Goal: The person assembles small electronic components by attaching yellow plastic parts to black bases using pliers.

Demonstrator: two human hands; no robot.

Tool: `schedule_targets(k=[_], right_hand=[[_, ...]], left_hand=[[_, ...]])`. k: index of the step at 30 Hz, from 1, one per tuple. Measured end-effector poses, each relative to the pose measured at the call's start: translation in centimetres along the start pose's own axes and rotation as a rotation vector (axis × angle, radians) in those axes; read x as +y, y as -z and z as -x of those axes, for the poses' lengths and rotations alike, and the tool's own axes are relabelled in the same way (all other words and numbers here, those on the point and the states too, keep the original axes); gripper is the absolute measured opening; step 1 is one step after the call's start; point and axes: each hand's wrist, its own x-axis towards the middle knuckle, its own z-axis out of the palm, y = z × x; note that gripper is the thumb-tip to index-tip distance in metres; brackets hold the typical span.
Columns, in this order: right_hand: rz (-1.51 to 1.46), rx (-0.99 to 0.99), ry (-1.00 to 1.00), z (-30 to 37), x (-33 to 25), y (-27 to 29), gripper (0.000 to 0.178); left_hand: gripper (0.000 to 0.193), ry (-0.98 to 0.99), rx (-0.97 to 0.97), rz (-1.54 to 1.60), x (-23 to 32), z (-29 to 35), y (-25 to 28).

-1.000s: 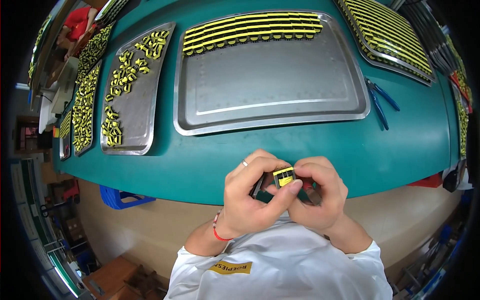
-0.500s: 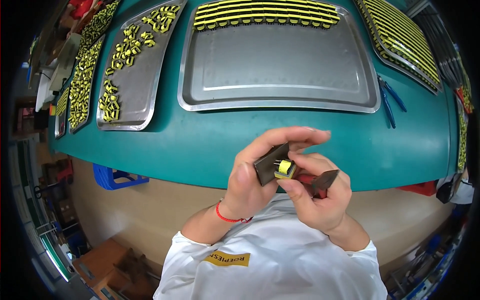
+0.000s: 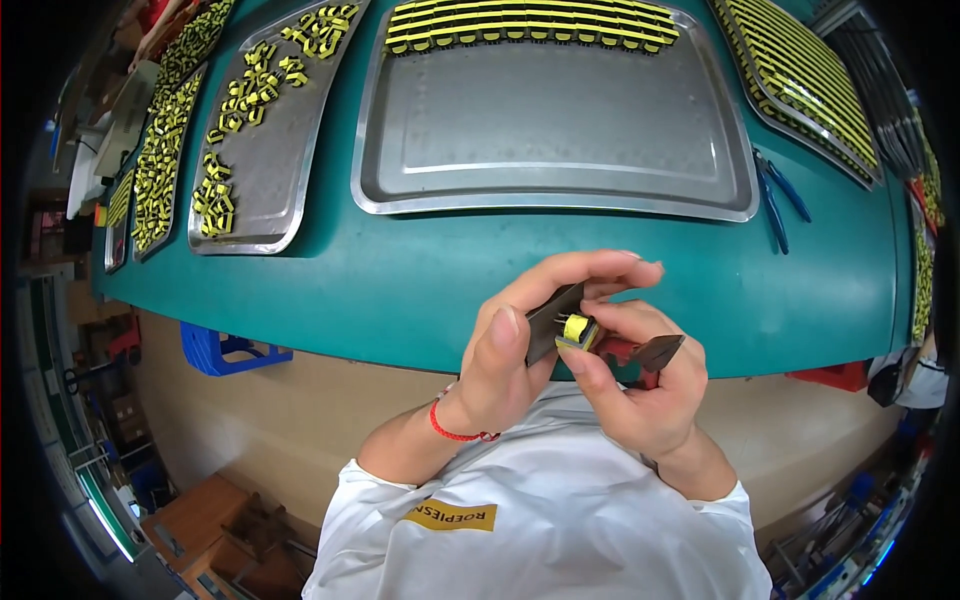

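My left hand (image 3: 510,330) holds a dark flat plate (image 3: 548,322) tilted up between thumb and fingers, its fingers curving over the top. Between thumb and fingertips of my right hand (image 3: 645,380) is a small yellow-and-black transformer (image 3: 575,330). The transformer's thin metal pins point left at the plate, very close to its face; whether they touch it I cannot tell. Tucked in my right palm is a red-handled tool with a dark, wide, flat end (image 3: 659,352); the rest of it is hidden by the hand.
Ahead on the green table (image 3: 400,290) lies a large metal tray (image 3: 560,125) with rows of transformers along its far side. A tray (image 3: 270,180) of loose ones is at left, a full tray (image 3: 800,80) at right. Blue-handled pliers (image 3: 775,200) lie beside the large tray.
The plate has turned a little in my left hand, and the left thumb has shifted up and right. The transformer has moved slightly right and up, still in my right fingertips.
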Motion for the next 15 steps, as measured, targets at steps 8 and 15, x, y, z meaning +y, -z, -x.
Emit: schedule_targets(k=[8, 15], right_hand=[[0.04, -0.013, 0.05, -0.5, 0.4, -0.2, 0.033], [-0.091, 0.095, -0.099, -0.8, 0.2, 1.9, 0.029]], left_hand=[[0.065, 0.049, 0.042, -0.122, -0.4, -0.1, 0.2], [0.044, 0.287, 0.375, 0.466, 0.4, -1.1, -0.9]])
